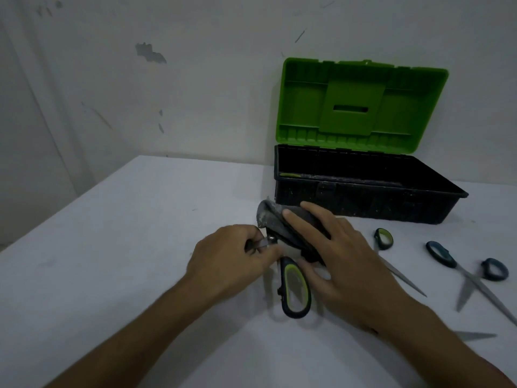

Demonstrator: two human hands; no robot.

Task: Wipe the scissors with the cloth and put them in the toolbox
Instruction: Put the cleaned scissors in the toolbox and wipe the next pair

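While hands (279, 256) wipe, three scissors (295, 287), one toolbox (363, 200)

No lettering seems legible anywhere in this dim view.

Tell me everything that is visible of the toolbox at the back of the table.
The toolbox looks like plastic: a black rectangular base and a bright green lid. The lid stands open, raised upright behind the base, close to the wall, and shows moulded ribs and a slot in its middle. The base looks scuffed and speckled with pale marks, with a latch part on its front wall. Inside it is dark; a thin green strip shows at the left. It sits on the white table. The grey cloth lies just before its front left corner; contact unclear.
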